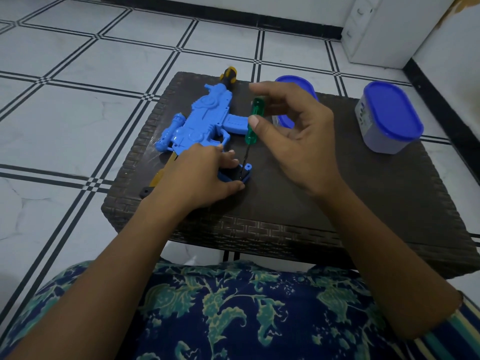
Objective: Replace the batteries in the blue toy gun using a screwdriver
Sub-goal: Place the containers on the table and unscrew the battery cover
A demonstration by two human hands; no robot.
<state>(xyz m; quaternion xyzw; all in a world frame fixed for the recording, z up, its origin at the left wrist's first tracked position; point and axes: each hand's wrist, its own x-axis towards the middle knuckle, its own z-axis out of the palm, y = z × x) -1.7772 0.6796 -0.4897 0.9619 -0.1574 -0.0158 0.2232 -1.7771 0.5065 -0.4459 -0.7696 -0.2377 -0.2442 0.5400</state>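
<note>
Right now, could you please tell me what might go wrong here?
The screwdriver stands nearly upright, pinched near its top by the right hand. Its tip could slip and jab the left hand, whose fingers lie right beside it on the toy gun. A hard push might also skid the gun across the table.

Head view, single, wide-angle. Worn on the person's head, facing forward and steeply down. Close above the dark woven table; patterned garment at the near edge, tiled floor left and far.
</note>
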